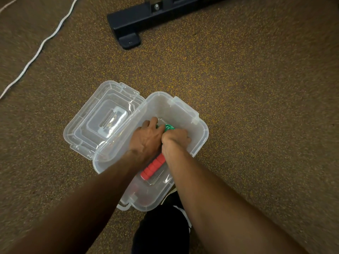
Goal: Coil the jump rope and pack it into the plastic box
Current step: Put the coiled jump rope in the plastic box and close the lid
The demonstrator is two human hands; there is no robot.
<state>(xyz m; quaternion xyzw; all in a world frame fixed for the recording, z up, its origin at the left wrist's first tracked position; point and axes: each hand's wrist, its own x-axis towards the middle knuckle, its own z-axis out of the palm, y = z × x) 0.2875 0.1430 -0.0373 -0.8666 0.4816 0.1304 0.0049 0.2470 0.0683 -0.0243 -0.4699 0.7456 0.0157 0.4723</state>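
A clear plastic box [199, 133] stands open on the speckled floor, its lid [91, 121] folded flat to the left. Both my hands reach down inside it. My left hand [146, 138] and my right hand [175, 139] press together on the coiled green rope [169, 127], of which only a small patch shows between my fingers. A red ribbed handle [154, 167] of the jump rope lies slanted in the box, below my wrists. A second red shape shows dimly through the box's near wall. Most of the coil is hidden by my hands.
A black metal equipment foot [128, 28] lies on the floor beyond the box. A white cord [39, 48] snakes along the floor at far left. My dark trouser leg and shoe [165, 230] are just below the box's near end.
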